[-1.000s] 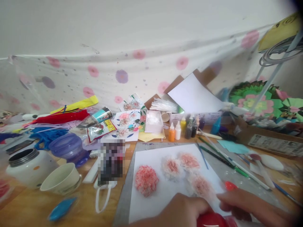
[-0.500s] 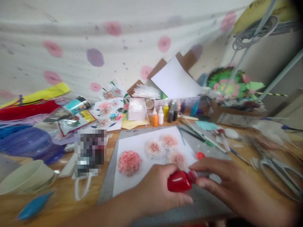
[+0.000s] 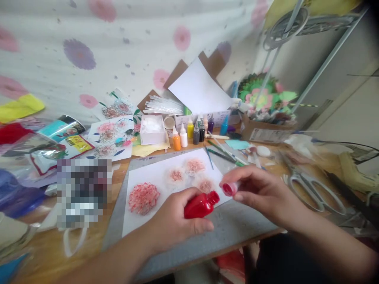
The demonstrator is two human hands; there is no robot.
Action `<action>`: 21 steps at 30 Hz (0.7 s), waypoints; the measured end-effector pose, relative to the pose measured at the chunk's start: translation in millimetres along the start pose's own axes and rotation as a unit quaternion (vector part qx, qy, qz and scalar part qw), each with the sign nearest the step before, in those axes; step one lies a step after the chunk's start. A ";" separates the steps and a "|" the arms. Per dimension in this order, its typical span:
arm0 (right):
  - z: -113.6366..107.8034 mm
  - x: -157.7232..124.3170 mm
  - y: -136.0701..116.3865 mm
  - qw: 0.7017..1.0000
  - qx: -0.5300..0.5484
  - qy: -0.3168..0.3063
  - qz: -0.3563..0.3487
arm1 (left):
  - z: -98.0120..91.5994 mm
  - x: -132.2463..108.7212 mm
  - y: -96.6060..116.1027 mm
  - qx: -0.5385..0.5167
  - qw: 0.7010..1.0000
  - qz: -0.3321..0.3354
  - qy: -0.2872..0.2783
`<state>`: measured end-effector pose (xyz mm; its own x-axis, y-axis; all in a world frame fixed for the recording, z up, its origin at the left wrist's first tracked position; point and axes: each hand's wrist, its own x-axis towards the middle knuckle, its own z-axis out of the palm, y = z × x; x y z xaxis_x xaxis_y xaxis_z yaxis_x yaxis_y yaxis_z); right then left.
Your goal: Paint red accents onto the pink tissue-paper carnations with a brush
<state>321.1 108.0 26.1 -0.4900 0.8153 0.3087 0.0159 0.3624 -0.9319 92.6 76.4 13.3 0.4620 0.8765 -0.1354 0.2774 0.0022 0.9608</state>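
Note:
My left hand is closed round a small red bottle, tilted with its open neck pointing right. My right hand pinches the bottle's red cap just beside the neck, a small gap between them. Both hands hover over a grey cutting mat. On the mat lies a white sheet with several fluffy pink and red paper flowers.
A row of small colour bottles stands behind the sheet, with brushes and pencils to its right. Scissors lie at the right. Flower prints, a white box, packets and a purple jar crowd the left.
The view swung right and down. The red cap has come off the bottle and sits in my right hand's fingers, slightly apart from the neck. Both hands have risen in the picture.

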 end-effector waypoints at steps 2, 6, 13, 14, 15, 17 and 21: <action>-5.3 -0.3 -0.1 0.999 0.039 0.018 0.010 | -2.1 -2.0 -4.1 -0.028 0.999 0.010 -0.010; -43.1 -5.6 2.6 0.988 0.059 0.142 0.004 | -4.8 -3.3 -15.5 -0.061 0.998 0.011 -0.005; -150.8 -37.0 45.1 0.934 -0.152 0.313 0.075 | -9.1 1.9 -29.6 -0.040 0.999 0.034 0.008; -160.1 -40.1 53.2 0.931 -0.179 0.305 0.093 | -10.8 2.0 -32.2 -0.022 0.999 0.038 0.008; -167.1 -42.2 60.6 0.928 -0.202 0.295 0.106 | -12.6 2.0 -34.9 -0.007 0.999 0.040 0.007; -175.9 -43.5 72.0 0.921 -0.251 0.270 0.126 | -15.4 2.2 -38.6 0.016 0.999 0.044 0.001; -183.4 -40.5 82.3 0.893 -0.368 0.209 0.155 | -10.8 3.4 -33.6 0.013 0.998 0.044 0.036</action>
<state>502.0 187.6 -28.1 0.0035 0.9692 0.2464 0.7381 0.1637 -0.6545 75.8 84.6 -16.8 0.4231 0.9055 -0.0325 0.2613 -0.0876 0.9613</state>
